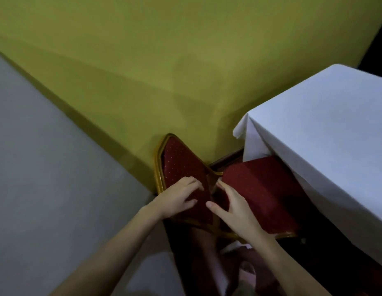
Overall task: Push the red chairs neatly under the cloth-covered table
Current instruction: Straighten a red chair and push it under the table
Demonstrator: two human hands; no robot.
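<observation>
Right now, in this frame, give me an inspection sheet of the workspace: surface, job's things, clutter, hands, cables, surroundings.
Surface: white-clothed table at right, top bare where visible; its cloth hangs over the edge.
Job's things: red chair with gold frame, its seat partly under the white cloth; chair backrest stands left of the seat, close to the yellow-green wall.
Clutter: nothing seen on the table.
Hands: left hand rests on the backrest, fingers spread; right hand lies at the seat's near-left edge. Neither is clearly closed around anything.
Cables: nothing seen.
Surroundings: yellow-green wall ahead, grey wall at left; floor below is dark and unclear.
</observation>
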